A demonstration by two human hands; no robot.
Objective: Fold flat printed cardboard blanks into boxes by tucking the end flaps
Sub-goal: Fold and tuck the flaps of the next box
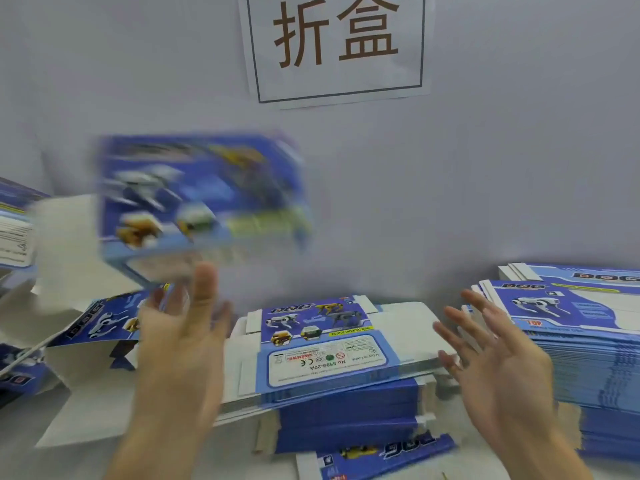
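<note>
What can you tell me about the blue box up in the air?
The folded box is blue printed cardboard with pictures of white and yellow robot dogs on its big face. It is already box-shaped, showing a paler lower side. It is tilted and very blurred, up in front of the grey wall, left of centre. The left hand is open just under it; whether the fingertips touch it cannot be told. The right hand is away from it.

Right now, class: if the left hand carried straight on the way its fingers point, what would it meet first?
Probably the blurred folded box just above the left hand's fingertips; whether they already touch is unclear.
</note>
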